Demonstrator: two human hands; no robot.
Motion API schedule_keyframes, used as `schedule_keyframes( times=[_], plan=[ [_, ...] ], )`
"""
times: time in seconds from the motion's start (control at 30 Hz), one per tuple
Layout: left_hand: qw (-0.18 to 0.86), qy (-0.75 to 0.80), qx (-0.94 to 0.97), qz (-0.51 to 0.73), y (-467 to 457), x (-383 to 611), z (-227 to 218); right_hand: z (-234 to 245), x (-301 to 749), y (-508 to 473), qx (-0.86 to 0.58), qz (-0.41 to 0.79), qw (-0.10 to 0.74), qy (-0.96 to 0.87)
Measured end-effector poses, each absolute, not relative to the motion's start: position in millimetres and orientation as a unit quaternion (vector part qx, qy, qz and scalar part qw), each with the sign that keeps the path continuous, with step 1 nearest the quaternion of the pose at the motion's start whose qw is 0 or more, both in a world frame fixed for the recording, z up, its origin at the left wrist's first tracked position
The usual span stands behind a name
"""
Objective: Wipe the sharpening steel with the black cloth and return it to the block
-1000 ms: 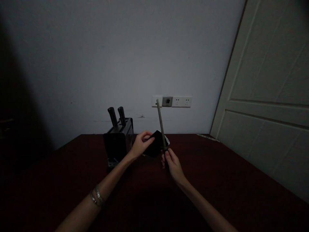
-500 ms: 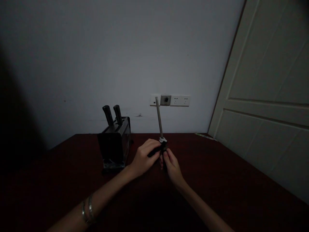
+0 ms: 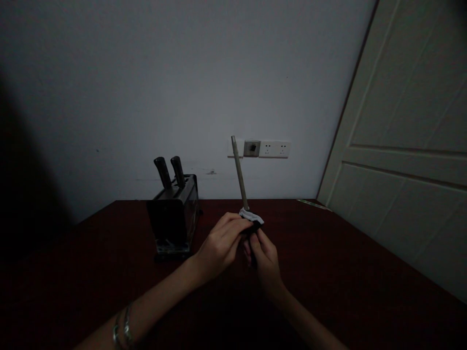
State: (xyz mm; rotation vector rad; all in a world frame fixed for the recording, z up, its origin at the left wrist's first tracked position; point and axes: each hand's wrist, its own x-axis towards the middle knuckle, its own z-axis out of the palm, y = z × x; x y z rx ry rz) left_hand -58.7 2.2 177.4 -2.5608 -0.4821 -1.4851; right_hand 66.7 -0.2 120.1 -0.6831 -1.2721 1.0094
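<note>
A dim, pale, smooth wall (image 3: 182, 73) fills the back, with a panelled white door (image 3: 412, 107) on the right, cut off by the picture's edge. Against the wall stands a dark red-brown bench (image 3: 328, 253), its near part lost in shadow. On its left side sits a boxy, glossy black knife block (image 3: 177, 209), its front too dark to read. Near the middle, above the bench, the left hand (image 3: 222, 240) grips a folded cloth (image 3: 251, 217), black with a white side, around the base of a metal rod (image 3: 239, 172). The right hand (image 3: 266, 253) is closed on the rod's dark handle, mostly hidden by fingers. The slim, round, grey rod tilts slightly left, its tip overlapping a white wall plate beside the sockets (image 3: 274, 149). Two curved black knife handles (image 3: 162, 172) rise from the block; their blades are hidden. Shiny bangles (image 3: 127, 325) circle the left forearm.
</note>
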Motion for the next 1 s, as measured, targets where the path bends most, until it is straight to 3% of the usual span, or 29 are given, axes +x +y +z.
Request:
schedule_keyframes(
  times=[0.47, 0.83, 1.0],
  plan=[
    [-0.011, -0.144, -0.814, -0.562, 3, -61, 176, 127, 63, -13, -0.235, 0.564, 0.636, -0.472],
    [-0.073, -0.138, -0.784, -0.6, 2, -60, 171, 125, 67, -13, -0.221, 0.577, 0.618, -0.485],
    [-0.159, -0.211, -0.743, -0.615, 0, -59, 170, 128, 68, -15, -0.217, 0.571, 0.624, -0.487]
  ],
)
